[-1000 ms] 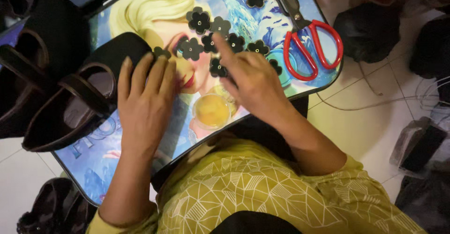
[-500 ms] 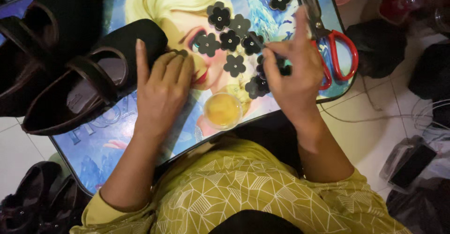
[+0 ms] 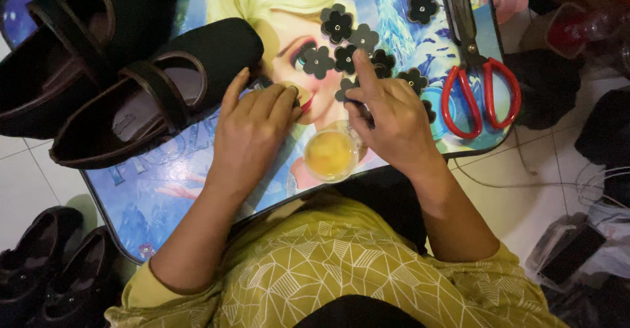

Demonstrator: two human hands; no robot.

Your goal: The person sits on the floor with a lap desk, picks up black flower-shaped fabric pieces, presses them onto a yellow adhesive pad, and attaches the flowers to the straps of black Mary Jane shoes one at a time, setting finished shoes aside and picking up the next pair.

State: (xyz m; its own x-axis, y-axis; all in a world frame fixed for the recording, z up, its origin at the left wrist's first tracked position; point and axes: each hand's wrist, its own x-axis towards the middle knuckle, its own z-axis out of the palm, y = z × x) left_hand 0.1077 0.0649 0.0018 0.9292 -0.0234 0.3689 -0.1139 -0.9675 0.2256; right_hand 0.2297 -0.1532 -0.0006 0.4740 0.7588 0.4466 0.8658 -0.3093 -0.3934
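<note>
Cartoon tray (image 3: 164, 196): cup (image 3: 330, 155) holds yellow glue; right-hand fingers (image 3: 365, 78) open on flower (image 3: 346, 90).

A picture-printed lap table (image 3: 164, 193) bears black shoes (image 3: 157, 98); felt flowers (image 3: 336, 24); red scissors (image 3: 481, 95); a glue cup (image 3: 330, 155).

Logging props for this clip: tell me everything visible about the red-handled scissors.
The scissors have glossy red loop handles, plastic by the look, and dark metal blades. They lie flat and closed on the right end of the picture-printed tray, blades pointing away from the person, handles toward them. The blade tips run out of the frame's top edge. Nothing holds them: the right hand works just left of them without touching, and a black flower-shaped piece lies nearby, apart.
</note>
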